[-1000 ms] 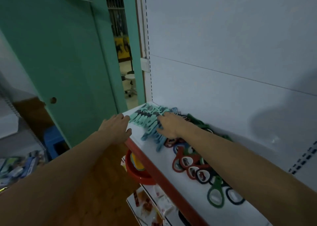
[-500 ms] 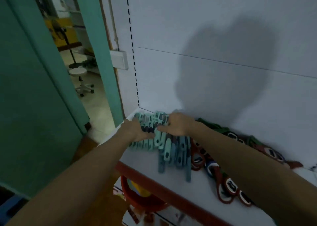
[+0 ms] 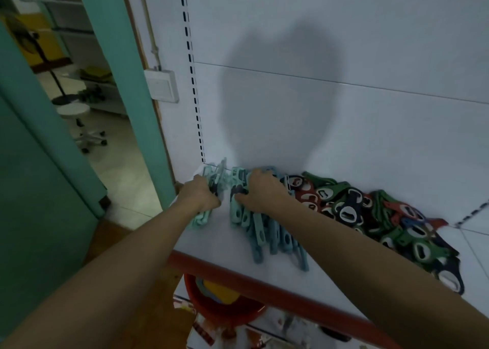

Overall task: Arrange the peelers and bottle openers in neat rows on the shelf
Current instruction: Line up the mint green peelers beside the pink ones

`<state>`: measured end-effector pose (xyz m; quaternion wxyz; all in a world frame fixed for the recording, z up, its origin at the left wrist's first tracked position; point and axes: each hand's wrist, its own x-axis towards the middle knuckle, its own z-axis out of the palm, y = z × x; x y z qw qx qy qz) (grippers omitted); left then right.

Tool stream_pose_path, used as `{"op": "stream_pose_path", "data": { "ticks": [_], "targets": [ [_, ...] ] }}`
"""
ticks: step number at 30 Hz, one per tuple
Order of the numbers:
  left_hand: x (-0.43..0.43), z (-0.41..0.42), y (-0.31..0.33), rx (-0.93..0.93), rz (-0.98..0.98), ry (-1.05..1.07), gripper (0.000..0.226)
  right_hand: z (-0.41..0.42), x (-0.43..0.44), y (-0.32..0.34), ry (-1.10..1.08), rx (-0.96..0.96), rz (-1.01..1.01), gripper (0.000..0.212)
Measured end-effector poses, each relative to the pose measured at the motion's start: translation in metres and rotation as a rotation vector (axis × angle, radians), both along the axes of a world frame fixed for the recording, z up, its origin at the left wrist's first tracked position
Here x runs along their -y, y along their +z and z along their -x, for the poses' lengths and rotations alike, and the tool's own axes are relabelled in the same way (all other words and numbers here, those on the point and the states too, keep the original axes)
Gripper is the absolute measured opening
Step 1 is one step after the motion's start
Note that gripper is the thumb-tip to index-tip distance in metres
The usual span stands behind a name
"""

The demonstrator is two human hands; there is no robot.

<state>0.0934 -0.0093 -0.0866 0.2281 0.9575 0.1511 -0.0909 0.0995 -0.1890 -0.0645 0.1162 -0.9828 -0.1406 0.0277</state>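
Peelers: teal, lying heaped at the shelf's far left. Left hand fingers clamping one bunch; right hand fingers seemingly curling over another. Risk: loose handles are reaching toward the near edge, and a careless drag could be tipping them off.

A teal door frame stands upright, with a white switch box fixed just to its right. Left of the frame, through the opening, a white round stool stands on a tiled floor, a dark stand base just behind it. Right of the frame a white back panel carries a slotted strip and a broad shadow; below the frame's right side sits a red basin.
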Motion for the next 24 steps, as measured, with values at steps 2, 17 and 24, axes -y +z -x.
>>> {"op": "stream_pose_path", "data": {
  "ticks": [2, 17, 24],
  "targets": [
    [-0.003, -0.001, 0.000, -0.009, 0.047, 0.018, 0.061, 0.002, -0.005, 0.003, 0.014, -0.020, 0.001, 0.053],
    [-0.021, 0.012, -0.013, 0.187, 0.617, 0.296, 0.042, 0.010, -0.040, -0.006, -0.071, -0.083, 0.086, 0.092],
    [-0.024, 0.022, -0.010, 0.257, 0.721, 0.316, 0.022, 0.006, -0.064, -0.015, -0.108, -0.098, 0.139, 0.082]
  ]
}}
